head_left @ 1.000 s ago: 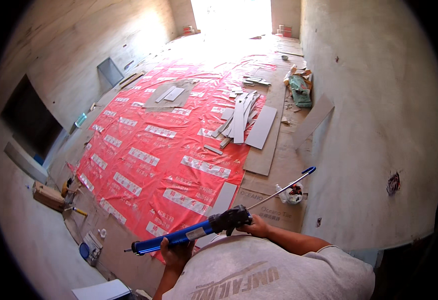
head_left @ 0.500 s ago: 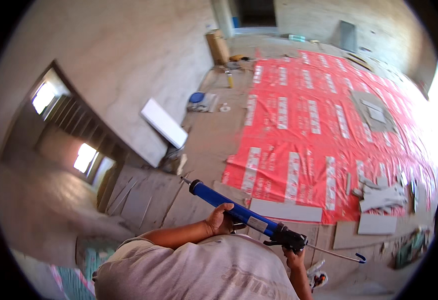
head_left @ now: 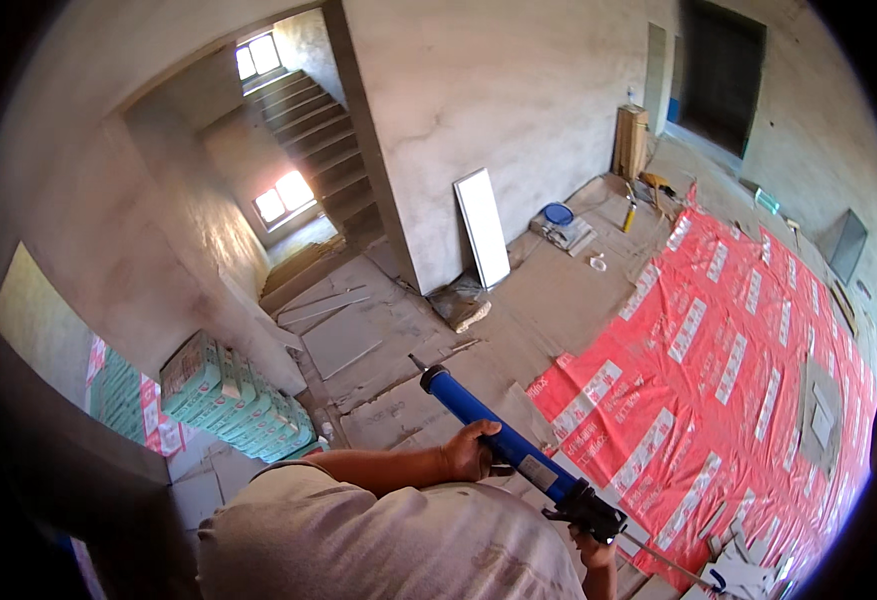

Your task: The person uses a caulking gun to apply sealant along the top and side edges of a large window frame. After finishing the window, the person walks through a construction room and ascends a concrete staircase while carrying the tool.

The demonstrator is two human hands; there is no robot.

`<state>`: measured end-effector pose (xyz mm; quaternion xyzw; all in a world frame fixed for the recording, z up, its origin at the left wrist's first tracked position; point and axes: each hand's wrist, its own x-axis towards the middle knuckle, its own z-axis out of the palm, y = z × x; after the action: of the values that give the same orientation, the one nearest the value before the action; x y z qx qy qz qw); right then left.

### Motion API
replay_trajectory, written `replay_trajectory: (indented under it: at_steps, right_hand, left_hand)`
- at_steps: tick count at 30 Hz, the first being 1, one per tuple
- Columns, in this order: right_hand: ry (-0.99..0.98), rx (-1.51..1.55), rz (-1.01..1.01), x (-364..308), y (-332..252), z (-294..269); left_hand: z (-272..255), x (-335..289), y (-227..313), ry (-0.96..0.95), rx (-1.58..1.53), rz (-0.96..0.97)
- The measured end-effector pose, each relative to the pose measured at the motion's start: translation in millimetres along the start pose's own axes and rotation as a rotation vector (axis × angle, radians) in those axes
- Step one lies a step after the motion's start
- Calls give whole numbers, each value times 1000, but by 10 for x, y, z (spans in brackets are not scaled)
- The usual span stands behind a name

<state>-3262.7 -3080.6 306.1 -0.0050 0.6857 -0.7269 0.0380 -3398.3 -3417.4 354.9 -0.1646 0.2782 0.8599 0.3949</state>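
Observation:
Across the front of my body I carry a blue caulking gun [head_left: 485, 426] with a long barrel, tilted so that its nozzle points up and to the left. My left hand [head_left: 471, 452] is wrapped round the middle of the barrel. At the other end, my right hand [head_left: 592, 550] is closed on the black handle, partly hidden below it. A thin metal rod with a hooked blue end sticks out behind the handle, toward the lower right.
Red printed sheeting [head_left: 703, 390] covers the floor on the right. A white panel [head_left: 481, 228] leans on the wall beside a staircase [head_left: 323, 135]. Stacked green boxes [head_left: 228, 390] stand at left. Further off are a blue-lidded bucket [head_left: 558, 214] and a tall cardboard box [head_left: 630, 142].
The view has swung to the left, bringing the staircase and green boxes further in and pushing the red sheeting rightward. Both hands keep their hold on the caulking gun.

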Motion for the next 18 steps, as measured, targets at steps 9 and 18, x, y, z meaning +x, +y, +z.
replay_trajectory:
  at_steps: [9,18]
  right_hand:
    - [-143,-248,-25,821,-480,1673]
    - [-346,-316,-141,1679,-355,3001]
  left_hand:
    - [-1044,-728,1261,-24,-134,82]
    - [-2023,-1348,2277,-43,-306,201]
